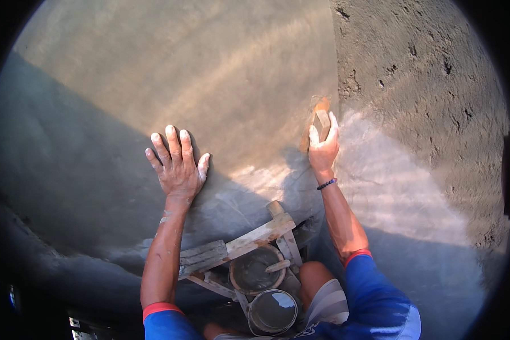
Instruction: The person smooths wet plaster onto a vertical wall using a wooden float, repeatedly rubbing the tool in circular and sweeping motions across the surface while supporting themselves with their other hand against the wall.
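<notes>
My left hand [178,164] lies flat against the smooth grey plastered wall [209,85], its fingers spread and pale with plaster. It holds nothing. In my right hand [324,150] is a plastering float [323,122], gripped by its block-like handle, with an orange patch at the upper end. The float rests on the wall close to a vertical edge in the plaster. My fingers hide part of its handle, and its base is hard to make out against the wall.
Below my hands stands a plaster-smeared wooden frame [255,239]. Near it are a round tub [232,276] of grey mix, with a pale handle [277,266] lying across it, and a bucket [251,323] of liquid. Rough, pitted plaster [419,85] covers the right side.
</notes>
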The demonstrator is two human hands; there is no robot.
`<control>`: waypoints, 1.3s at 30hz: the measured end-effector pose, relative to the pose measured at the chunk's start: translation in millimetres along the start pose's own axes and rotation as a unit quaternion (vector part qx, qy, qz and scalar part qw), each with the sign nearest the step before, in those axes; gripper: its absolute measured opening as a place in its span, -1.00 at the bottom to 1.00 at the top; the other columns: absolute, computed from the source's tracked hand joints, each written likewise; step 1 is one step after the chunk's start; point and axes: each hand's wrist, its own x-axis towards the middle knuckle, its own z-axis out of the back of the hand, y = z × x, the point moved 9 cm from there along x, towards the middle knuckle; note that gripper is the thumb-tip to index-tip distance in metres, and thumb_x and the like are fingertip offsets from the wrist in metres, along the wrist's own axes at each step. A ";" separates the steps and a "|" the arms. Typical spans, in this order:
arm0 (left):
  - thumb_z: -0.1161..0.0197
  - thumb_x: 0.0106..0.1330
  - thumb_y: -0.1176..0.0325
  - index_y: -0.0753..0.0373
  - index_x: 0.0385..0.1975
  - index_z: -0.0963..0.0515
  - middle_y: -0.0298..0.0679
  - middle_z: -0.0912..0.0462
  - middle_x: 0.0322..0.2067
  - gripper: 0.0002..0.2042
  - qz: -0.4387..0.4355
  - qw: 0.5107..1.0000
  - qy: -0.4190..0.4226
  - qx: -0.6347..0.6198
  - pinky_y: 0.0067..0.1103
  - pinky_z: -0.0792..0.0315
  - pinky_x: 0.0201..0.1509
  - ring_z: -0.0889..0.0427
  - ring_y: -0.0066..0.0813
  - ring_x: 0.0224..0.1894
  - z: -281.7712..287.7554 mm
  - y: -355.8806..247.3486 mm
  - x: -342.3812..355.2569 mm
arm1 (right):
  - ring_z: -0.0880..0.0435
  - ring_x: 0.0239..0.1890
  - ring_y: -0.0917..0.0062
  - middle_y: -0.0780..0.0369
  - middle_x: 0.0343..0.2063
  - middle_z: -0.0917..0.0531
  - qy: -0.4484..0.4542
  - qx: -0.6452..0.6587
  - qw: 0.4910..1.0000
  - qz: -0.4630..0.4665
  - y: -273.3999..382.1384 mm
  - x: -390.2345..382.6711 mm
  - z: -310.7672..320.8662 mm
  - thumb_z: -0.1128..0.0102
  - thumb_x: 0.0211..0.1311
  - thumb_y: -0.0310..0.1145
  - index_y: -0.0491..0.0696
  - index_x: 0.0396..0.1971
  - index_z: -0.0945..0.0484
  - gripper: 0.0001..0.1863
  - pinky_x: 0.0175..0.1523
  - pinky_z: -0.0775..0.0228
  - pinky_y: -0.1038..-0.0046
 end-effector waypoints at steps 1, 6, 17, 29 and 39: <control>-0.20 0.29 -0.12 0.24 0.42 -0.12 0.05 0.06 0.48 -0.19 0.003 1.000 0.002 -0.007 0.10 0.37 0.51 0.25 0.25 0.52 -1.6 -2.0 0.7 | -0.58 0.12 0.09 0.00 0.09 -0.59 -0.021 0.010 0.997 0.068 36.0 31.4 5.6 -0.30 0.21 -0.39 -0.13 0.23 -0.38 -0.42 0.22 -0.39 0.22; -0.20 0.28 -0.12 0.18 0.43 -0.12 0.04 0.11 0.49 -0.20 0.007 1.000 0.016 -0.006 0.14 0.36 0.49 0.29 0.28 0.52 1.4 0.8 1.4 | -0.59 -0.01 0.09 0.03 -0.03 -0.61 0.053 -0.006 0.990 0.130 81.9 21.7 -14.8 -0.29 0.17 -0.45 -0.05 0.18 -0.46 -0.47 0.06 -0.46 0.18; -0.11 0.37 -0.11 0.14 0.45 -0.13 0.07 0.17 0.51 -0.26 0.018 0.998 0.039 -0.051 0.11 0.43 0.49 0.34 0.26 0.53 7.5 -10.8 8.0 | -0.57 -0.08 0.07 0.03 -0.10 -0.59 0.090 -0.031 0.984 0.149 98.6 22.4 -25.6 -0.24 0.18 -0.38 0.04 0.21 -0.46 -0.47 0.03 -0.46 0.14; -0.17 0.35 -0.06 -0.04 0.43 -0.20 -0.30 -0.03 0.51 -0.33 -0.127 0.981 0.059 -0.133 -0.04 0.33 0.55 0.11 -0.20 0.56 4.2 -122.3 76.2 | -0.64 -0.14 0.05 -0.01 -0.13 -0.61 0.101 -0.036 0.977 0.186 87.2 -8.5 -25.3 -0.26 0.17 -0.36 0.18 0.27 -0.45 -0.40 -0.03 -0.52 0.11; -0.03 0.39 -0.15 -0.06 0.44 -0.20 -0.35 -0.02 0.51 -0.34 -0.171 0.983 0.047 -0.052 -0.01 0.30 0.54 0.10 -0.24 0.56 -9.7 -133.5 71.5 | -0.61 0.02 0.09 0.04 0.06 -0.62 0.113 -0.030 0.987 0.108 14.0 -28.4 -10.0 -0.24 0.20 -0.41 0.06 0.25 -0.46 -0.45 0.11 -0.48 0.21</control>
